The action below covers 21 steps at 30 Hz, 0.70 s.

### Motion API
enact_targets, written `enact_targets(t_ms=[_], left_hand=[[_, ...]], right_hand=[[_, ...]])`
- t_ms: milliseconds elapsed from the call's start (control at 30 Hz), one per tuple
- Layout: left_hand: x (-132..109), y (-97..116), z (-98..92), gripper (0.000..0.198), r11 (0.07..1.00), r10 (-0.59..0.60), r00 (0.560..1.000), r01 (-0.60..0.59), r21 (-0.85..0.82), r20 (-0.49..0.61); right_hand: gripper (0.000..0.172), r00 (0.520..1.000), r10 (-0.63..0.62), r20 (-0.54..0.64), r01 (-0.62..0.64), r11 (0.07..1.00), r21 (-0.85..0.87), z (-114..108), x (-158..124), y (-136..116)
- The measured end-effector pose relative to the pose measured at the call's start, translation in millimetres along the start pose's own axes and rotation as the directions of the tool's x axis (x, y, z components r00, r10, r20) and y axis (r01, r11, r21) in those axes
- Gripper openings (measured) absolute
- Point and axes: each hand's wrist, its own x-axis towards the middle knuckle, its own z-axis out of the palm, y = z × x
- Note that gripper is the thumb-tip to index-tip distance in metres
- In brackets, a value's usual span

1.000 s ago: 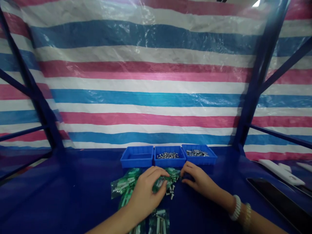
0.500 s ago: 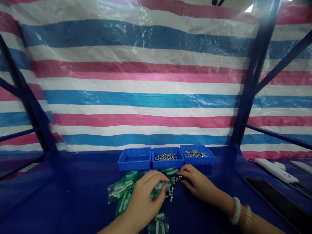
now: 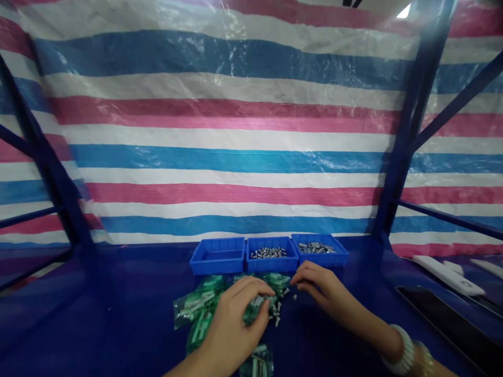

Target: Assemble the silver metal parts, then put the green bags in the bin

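Observation:
My left hand (image 3: 238, 314) curls over a clear-and-green plastic bag (image 3: 253, 309) of small parts, thumb and fingers on either side of it. More green-tinted bags (image 3: 200, 303) lie beneath and left of this hand. A few small metal screws (image 3: 277, 314) lie loose on the table just right of its fingertips. My right hand (image 3: 316, 283) is in front of the right blue bin, thumb and index finger brought together; anything between them is too small to make out. A single screw (image 3: 294, 297) lies under its fingertips.
Three blue bins stand in a row: the left bin (image 3: 218, 256) shows a bare floor, the middle bin (image 3: 271, 264) holds screws, the right bin (image 3: 320, 256) flat metal pieces. Rightward lie a dark phone-like slab (image 3: 444, 324) and a white device (image 3: 448, 275). Blue posts (image 3: 404, 141) flank a striped sheet (image 3: 236, 193).
My right hand has lifted slightly and moved right, its fingers closing together. Several screws beside its fingertips are gone from their spot. My left hand has barely moved.

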Motion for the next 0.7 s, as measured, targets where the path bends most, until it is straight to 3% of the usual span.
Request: enact_targets(t_ms=[67, 133, 233, 333, 400, 567, 700], left_hand=[[-1, 4, 1.2, 0.017, 0.998, -0.043, 0.999, 0.043, -0.042, 0.006], [-2, 7, 3.7, 0.014, 0.982, -0.135, 0.99, 0.139, -0.124, 0.042], [-4, 12, 8.7, 0.01, 0.837, -0.331, 0.926, 0.376, -0.397, 0.18], [-7, 15, 12.4, 0.026, 0.555, -0.412, 0.834, 0.549, -0.625, 0.367], [-9, 16, 13.9, 0.031, 0.448, -0.425, 0.802, 0.589, -0.672, 0.419], [-12, 14, 17.9, 0.032, 0.343, -0.444, 0.786, 0.593, -0.729, 0.43], [-12, 14, 19.7, 0.032, 0.283, -0.444, 0.776, 0.597, -0.751, 0.449]], right_hand=[[0.008, 0.996, 0.081, -0.02, -0.073, 0.963, 0.26, 3, -1, -9], [0.014, 0.987, 0.159, 0.011, -0.143, 0.854, 0.501, 9, -3, -17], [0.019, 0.989, 0.149, -0.019, -0.098, 0.738, 0.668, 20, -9, -31], [0.015, 0.991, 0.056, -0.125, 0.037, 0.77, 0.637, 26, -16, -44], [0.012, 0.988, -0.01, -0.153, 0.099, 0.804, 0.586, 27, -19, -50], [0.01, 0.976, -0.131, -0.173, 0.201, 0.844, 0.498, 27, -23, -53], [0.016, 0.984, -0.109, -0.138, 0.163, 0.86, 0.484, 28, -23, -52]])
